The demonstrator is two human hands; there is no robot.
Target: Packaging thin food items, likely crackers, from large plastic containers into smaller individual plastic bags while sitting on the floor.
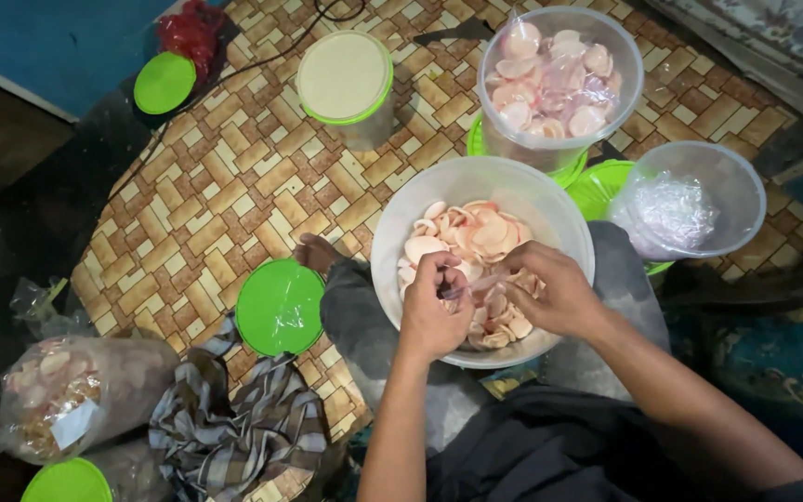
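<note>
A clear plastic tub (392,246) of pale pink and white round crackers (476,232) rests between my legs. Both hands are over it. My left hand (431,311) and my right hand (550,293) are closed together on a thin clear plastic bag (472,285) stretched between them just above the crackers. What is inside the bag is hidden by my fingers.
A second tub of crackers (555,79) stands at the back, a tub with clear bags (690,200) to its right, a lidded tub (346,84) further left. Green lids (279,307) (164,82), a checked cloth (234,428) and a filled cracker bag (67,390) lie on the patterned mat.
</note>
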